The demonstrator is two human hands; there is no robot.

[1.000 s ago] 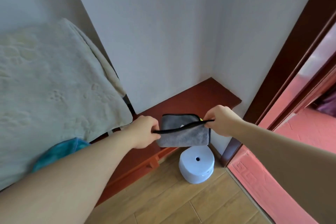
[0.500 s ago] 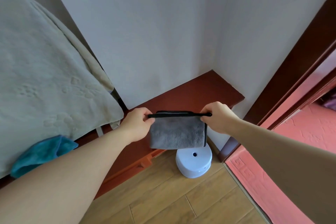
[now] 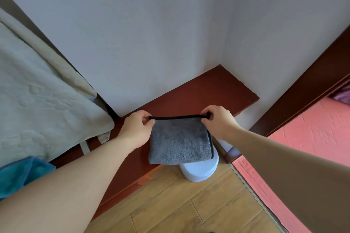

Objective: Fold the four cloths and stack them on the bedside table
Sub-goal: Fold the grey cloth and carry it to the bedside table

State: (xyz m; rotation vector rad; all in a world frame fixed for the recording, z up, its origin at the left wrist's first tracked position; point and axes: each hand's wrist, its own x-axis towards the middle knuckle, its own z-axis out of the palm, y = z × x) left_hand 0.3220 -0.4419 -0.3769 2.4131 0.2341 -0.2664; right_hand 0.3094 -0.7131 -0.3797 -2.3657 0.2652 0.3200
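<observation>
Held out over the near edge of the dark red-brown surface, a folded grey cloth with black trim, hanging in the air and touching nothing below. Pinched at its top left corner by the left hand, fingers and thumb clenched on the black hem; pinched at its top right corner by the right hand in the same way. Top hem stretched taut and almost level, long axis running left to right between the two hands, folded layers dropping toward the floor, lower edge rounded and slightly slanted, black trim showing down the right side. Surface wedged into the corner of two white walls, far and right edges against them, near edge free, whole top bare and open behind the cloth. Directly below the cloth's lower right corner, a pale blue round stool on the wooden floor, partly hidden. To the left, a bed with a cream blanket overhanging just beside the surface's left end, and a teal cloth at the blanket's lower edge. To the right, a dark wooden door frame close to the right forearm, with a pink mat beyond.
</observation>
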